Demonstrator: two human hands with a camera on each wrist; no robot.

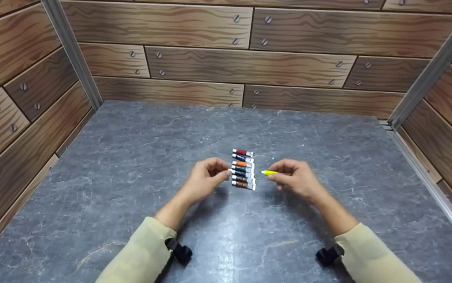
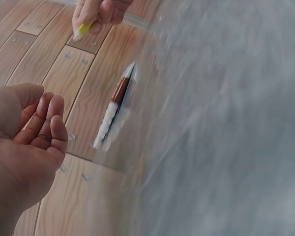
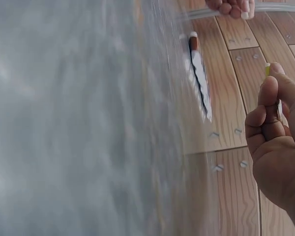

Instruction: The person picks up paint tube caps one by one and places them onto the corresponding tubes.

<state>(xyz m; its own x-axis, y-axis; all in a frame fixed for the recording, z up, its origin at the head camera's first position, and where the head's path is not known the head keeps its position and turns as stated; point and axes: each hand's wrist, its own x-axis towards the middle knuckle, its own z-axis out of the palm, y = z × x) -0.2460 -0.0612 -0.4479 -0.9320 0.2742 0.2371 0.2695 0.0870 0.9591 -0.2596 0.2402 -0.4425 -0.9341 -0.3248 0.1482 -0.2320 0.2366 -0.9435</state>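
Small paint tubes (image 1: 243,173) lie side by side in a column on the table, white caps to the left, their labels red, blue, orange and darker shades. My right hand (image 1: 294,179) pinches a yellow paint tube (image 1: 270,172) between thumb and fingers, its white end pointing left towards the row. On the other side of the row, my left hand (image 1: 210,175) has thumb and forefinger together at the cap ends. A small white cap (image 3: 244,15) shows at its fingertips in the right wrist view; in the left wrist view the fingers hide it.
The grey marbled table (image 1: 131,157) is bounded by wood-plank panels (image 1: 194,63) at the back and sides. Metal posts (image 1: 72,55) stand at the back corners. Tiny white specks (image 1: 303,145) lie on the table. A black wrist camera (image 1: 180,251) sits at each sleeve.
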